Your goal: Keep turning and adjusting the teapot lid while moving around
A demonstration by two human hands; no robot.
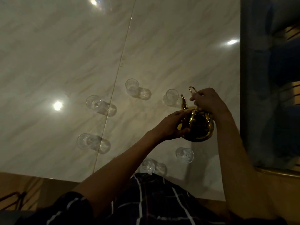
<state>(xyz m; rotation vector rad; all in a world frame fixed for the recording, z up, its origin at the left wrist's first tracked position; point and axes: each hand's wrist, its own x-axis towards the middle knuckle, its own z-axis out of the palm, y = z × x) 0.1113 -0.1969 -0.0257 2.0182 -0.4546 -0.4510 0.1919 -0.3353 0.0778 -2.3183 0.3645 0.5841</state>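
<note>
Glossy pale marble-look tabletop (65,54), grey veining, thin straight seam (120,62) running diagonally across. Three bright lamp reflections on surface: top (93,1), left (57,105), right (231,42). Dim warm lighting overall. Blurred blue-grey upholstered seat (272,78) off right table edge. Tan wooden floor (40,189) below near edge, dark thin frame legs (14,198) at lower left.

Head view – looks steeply down, close over the marble table (146,46).
</note>
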